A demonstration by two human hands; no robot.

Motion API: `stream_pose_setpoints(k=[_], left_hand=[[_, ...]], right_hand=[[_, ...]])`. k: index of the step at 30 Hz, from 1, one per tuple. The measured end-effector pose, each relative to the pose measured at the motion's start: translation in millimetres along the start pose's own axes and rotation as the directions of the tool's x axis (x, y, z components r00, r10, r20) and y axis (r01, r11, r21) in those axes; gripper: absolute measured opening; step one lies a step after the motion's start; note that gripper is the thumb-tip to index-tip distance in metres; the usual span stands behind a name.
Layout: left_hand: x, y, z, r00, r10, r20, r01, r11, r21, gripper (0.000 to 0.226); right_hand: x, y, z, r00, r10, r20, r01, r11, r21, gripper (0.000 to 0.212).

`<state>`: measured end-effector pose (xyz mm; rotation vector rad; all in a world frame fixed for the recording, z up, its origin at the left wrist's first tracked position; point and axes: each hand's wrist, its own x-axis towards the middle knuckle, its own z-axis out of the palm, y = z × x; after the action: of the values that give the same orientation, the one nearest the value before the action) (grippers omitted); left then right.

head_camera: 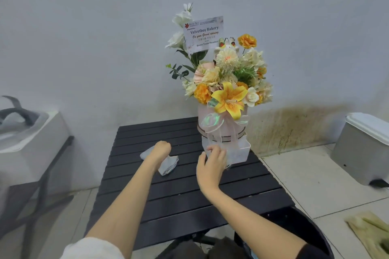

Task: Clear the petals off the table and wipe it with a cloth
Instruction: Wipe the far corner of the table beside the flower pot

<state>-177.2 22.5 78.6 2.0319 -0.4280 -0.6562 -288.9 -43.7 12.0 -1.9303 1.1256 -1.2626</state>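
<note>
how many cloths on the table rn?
1. A grey-white cloth lies crumpled on the black slatted table, under the left hand, left of the flower box that the right hand reaches toward. More could be hidden behind the box.

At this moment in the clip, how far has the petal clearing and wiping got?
No loose petals show on the black slatted table, so clearing looks done. Wiping is in hand: the left hand presses a pale cloth onto the slats. The right hand, fingers relaxed, reaches the flower box, which stands on the table's far right corner; under it probably remains to be wiped.
</note>
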Motion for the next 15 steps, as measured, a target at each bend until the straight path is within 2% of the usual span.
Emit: stream_pose_setpoints(k=[2, 4, 6, 8, 10, 11, 12, 13, 15], left_hand=[[10, -34, -21, 0.998, -0.007, -0.058, 0.012, 0.996, 0.089, 0.04], [23, -67, -43, 0.993, -0.016, -0.117, 0.039, 0.98, 0.197, 0.044], [40, -99, -62, 0.989, -0.021, -0.144, 0.059, 0.962, 0.266, 0.048], [65, -130, -78, 0.985, 0.002, -0.175, 0.063, 0.928, 0.368, 0.051], [92, -158, -92, 0.973, 0.043, -0.227, 0.079, 0.862, 0.501, 0.05], [103, -167, -97, 0.965, 0.061, -0.257, 0.093, 0.832, 0.547, 0.051], [113, -174, -99, 0.957, 0.082, -0.279, 0.099, 0.81, 0.578, 0.053], [121, -180, -100, 0.949, 0.107, -0.296, 0.098, 0.794, 0.6, 0.054], [134, -186, -99, 0.936, 0.147, -0.32, 0.091, 0.776, 0.624, 0.056]], right_hand=[[-7, -4, 28, 0.98, -0.092, 0.178, 0.096, 0.995, -0.014, 0.014], [-8, -8, 62, 0.9, -0.155, 0.408, 0.203, 0.976, -0.078, 0.026], [-4, -9, 100, 0.75, -0.203, 0.629, 0.365, 0.921, -0.139, 0.041], [6, -5, 139, 0.575, -0.226, 0.787, 0.531, 0.834, -0.149, 0.054], [22, 4, 175, 0.423, -0.226, 0.877, 0.655, 0.746, -0.124, 0.07], [30, 9, 191, 0.375, -0.215, 0.902, 0.681, 0.724, -0.11, 0.071], [36, 12, 204, 0.349, -0.206, 0.914, 0.688, 0.718, -0.101, 0.064], [40, 15, 216, 0.354, -0.202, 0.913, 0.679, 0.726, -0.103, 0.057], [50, 21, 234, 0.451, -0.203, 0.869, 0.66, 0.732, -0.171, 0.056]])
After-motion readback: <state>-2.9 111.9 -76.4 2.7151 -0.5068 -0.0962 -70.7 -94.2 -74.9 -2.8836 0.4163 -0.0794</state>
